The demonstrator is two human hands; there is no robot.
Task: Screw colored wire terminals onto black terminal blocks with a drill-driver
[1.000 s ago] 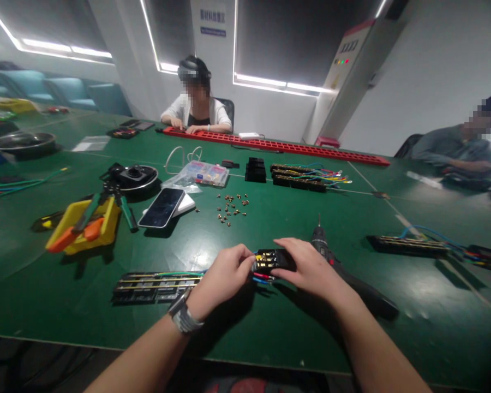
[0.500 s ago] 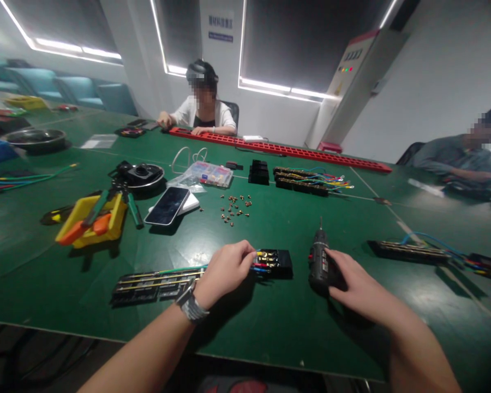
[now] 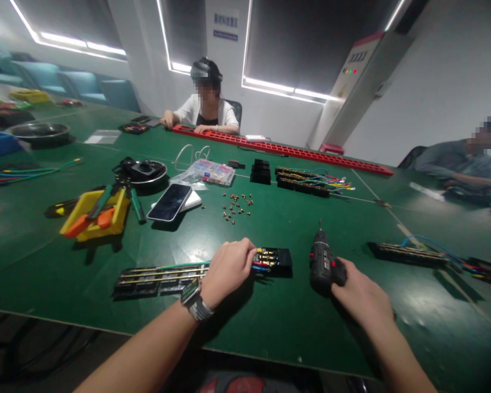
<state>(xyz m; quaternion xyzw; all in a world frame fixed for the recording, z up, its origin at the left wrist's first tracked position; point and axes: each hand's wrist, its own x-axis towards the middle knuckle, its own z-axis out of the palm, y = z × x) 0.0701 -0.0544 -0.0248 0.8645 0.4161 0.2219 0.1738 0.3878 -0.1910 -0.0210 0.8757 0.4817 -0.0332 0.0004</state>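
My left hand [image 3: 231,268] is closed in a pinch at the left end of a black terminal block [image 3: 284,262] with brass contacts. Its fingertips hold a wire's yellow end there; red and blue wires show just below them. Left of the wrist lies a black strip with long brass bars [image 3: 147,279], and a green wire runs along it toward the hand. My right hand [image 3: 362,292] is around the handle end of a black cordless drill [image 3: 322,262], thumb on the near side. The drill's bit points away from me; some fingers are hidden.
Loose brass screws [image 3: 237,206] lie beyond my left hand, near a phone [image 3: 171,202] and a parts box [image 3: 216,172]. A yellow bin [image 3: 117,224] holds orange-and-green-handled tools. More wired strips [image 3: 303,183] lie farther back. Two people sit across and at right.
My right hand has drawn back along the drill's handle, leaving more of it visible, and the drill has turned slightly. The left hand keeps its pinch at the block.
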